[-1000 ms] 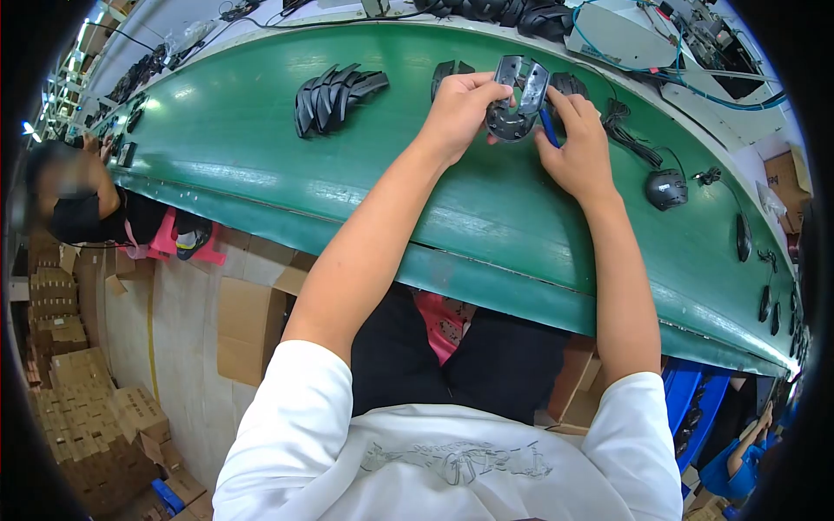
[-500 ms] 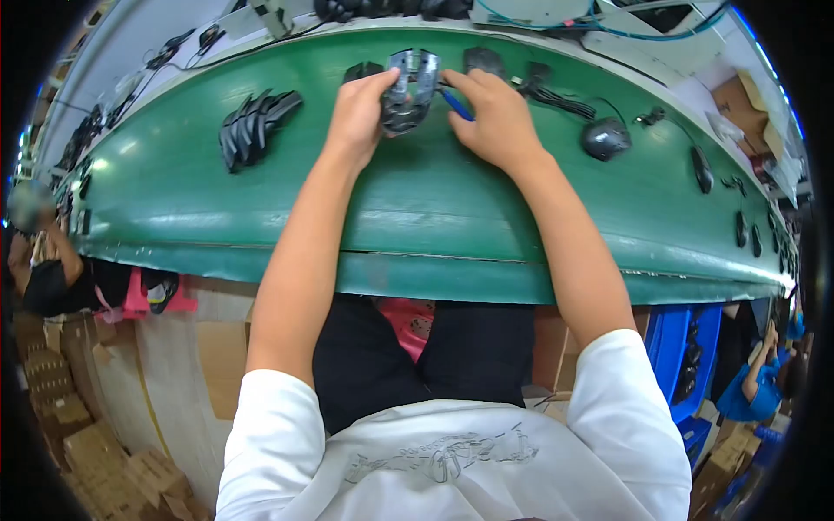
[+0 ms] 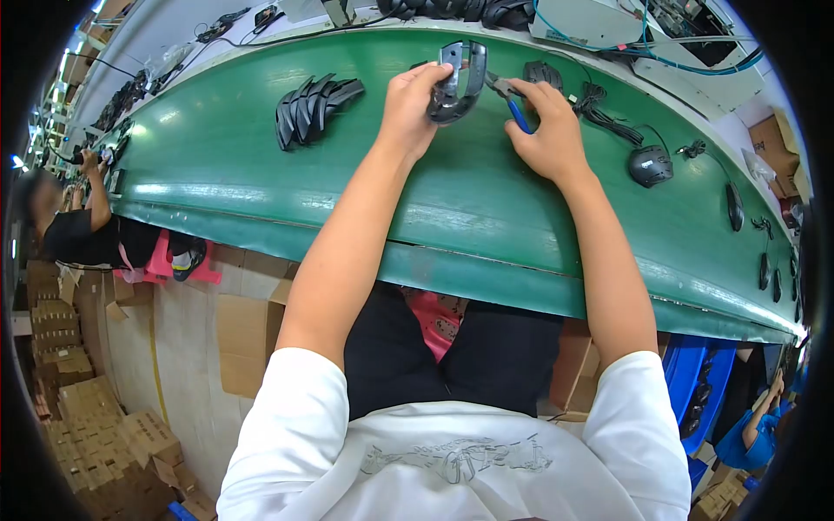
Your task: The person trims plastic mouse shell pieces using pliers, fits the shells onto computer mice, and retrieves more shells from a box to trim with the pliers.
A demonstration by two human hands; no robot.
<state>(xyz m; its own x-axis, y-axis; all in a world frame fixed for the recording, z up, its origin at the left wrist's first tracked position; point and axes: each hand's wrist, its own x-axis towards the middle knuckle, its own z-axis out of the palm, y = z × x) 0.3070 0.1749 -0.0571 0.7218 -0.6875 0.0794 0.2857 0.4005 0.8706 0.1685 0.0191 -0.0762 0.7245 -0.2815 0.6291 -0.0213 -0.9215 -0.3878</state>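
Note:
My left hand (image 3: 408, 113) is closed around one side of a dark mouse shell (image 3: 452, 110), held up above the green work surface (image 3: 486, 208). The shell looks like a hollow frame with a long gap down its middle. My right hand (image 3: 554, 130) grips blue-handled pliers (image 3: 519, 115), whose metal jaws point at the shell's right edge. Whether the jaws touch the shell I cannot tell. Beyond my right hand lies a dark mouse (image 3: 543, 74).
Nested black curved shells (image 3: 313, 108) lie to the left. On the right are a bundled cable (image 3: 608, 120), a corded mouse (image 3: 650, 165) and several smaller mice. A blue bin (image 3: 686, 373) stands below the table. Co-workers sit at far left and far right.
The head view has shifted, so the table contents appear farther right. The mouse shell has been tilted and looks more hollow now. The pliers' metal jaws have come into sight beside it.

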